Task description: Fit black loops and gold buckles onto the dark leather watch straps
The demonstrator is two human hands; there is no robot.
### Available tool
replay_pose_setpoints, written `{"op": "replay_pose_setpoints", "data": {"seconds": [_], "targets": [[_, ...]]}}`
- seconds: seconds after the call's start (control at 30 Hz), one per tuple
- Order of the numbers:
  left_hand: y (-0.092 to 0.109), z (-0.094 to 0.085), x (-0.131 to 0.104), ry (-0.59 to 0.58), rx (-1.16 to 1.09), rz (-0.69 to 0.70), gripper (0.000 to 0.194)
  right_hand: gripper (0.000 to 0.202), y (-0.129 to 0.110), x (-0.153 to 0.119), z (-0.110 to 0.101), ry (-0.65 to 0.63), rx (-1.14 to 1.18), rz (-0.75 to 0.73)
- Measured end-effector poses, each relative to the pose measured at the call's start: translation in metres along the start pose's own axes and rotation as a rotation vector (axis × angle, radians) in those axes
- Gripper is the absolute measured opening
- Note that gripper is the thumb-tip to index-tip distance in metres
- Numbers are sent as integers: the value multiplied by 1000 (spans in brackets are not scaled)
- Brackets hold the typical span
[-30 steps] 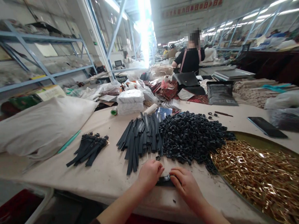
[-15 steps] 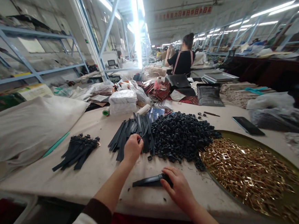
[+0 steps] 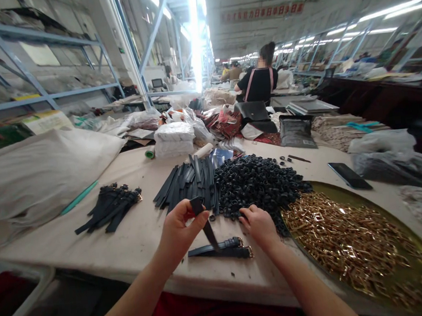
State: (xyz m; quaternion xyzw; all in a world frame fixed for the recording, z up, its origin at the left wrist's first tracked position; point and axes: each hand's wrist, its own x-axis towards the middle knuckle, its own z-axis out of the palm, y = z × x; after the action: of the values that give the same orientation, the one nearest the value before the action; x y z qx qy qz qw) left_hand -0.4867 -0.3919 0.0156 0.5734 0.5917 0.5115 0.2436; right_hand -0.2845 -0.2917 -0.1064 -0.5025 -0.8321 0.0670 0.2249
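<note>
My left hand (image 3: 183,231) pinches a dark strap (image 3: 210,233) that hangs down toward the table. At the near edge of a heap of small black loops (image 3: 260,181), my right hand (image 3: 259,225) has its fingers closed at the loops; what they hold is too small to make out. Two finished-looking straps with buckles (image 3: 221,249) lie between and below my hands. Behind my left hand is a pile of flat dark straps (image 3: 187,182). Gold buckles (image 3: 349,239) fill a round tray (image 3: 326,190) on the right.
Buckled straps (image 3: 108,207) lie in a bunch at the left, near a white cloth (image 3: 47,166). A phone (image 3: 349,175) and plastic bags (image 3: 397,155) are at the right. Packages (image 3: 175,139) stand at the back. A person (image 3: 259,81) is farther off.
My left hand has come nearer with a strap lifted from the pile. My right hand has let go of the buckled straps and moved up to the black loops.
</note>
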Motion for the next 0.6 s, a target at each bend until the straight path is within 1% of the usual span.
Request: {"op": "replay_pose_setpoints", "data": {"seconds": [0.07, 0.1, 0.17, 0.23, 0.3, 0.33, 0.37, 0.4, 0.47, 0.53, 0.6], "targets": [[0, 5, -4, -19, -60, -3, 18, 15, -5, 4, 1, -23, -10, -15], [-2, 9, -7, -64, -67, -22, 20, 14, -7, 4, 1, -31, -6, -20], [-9, 22, -14, -220, -17, -91, 26, 14, -9, 3, 1, -46, 21, -24], [-22, 39, -20, -391, 57, -157, 30, 15, -8, -1, -2, -55, 66, -14], [-35, 55, -24, -493, 43, -231, 34, 12, -7, -6, -6, -60, 143, 26], [-40, 62, -26, -519, -12, -290, 35, 12, -7, -10, -8, -69, 211, 62], [-44, 67, -27, -534, -85, -360, 34, 13, -7, -15, -11, -91, 328, 118], [-46, 72, -28, -545, -160, -432, 31, 17, -9, -20, -13, -129, 496, 192], [-47, 77, -30, -558, -273, -531, 23, 23, -14, -33, -17, -230, 931, 374], [-46, 80, -32, -569, -302, -556, 20, 28, -22, -46, -18, -307, 1338, 546], [-47, 82, -35, -561, -260, -541, 20, 30, -28, -56, -17, -310, 1548, 665]]}}
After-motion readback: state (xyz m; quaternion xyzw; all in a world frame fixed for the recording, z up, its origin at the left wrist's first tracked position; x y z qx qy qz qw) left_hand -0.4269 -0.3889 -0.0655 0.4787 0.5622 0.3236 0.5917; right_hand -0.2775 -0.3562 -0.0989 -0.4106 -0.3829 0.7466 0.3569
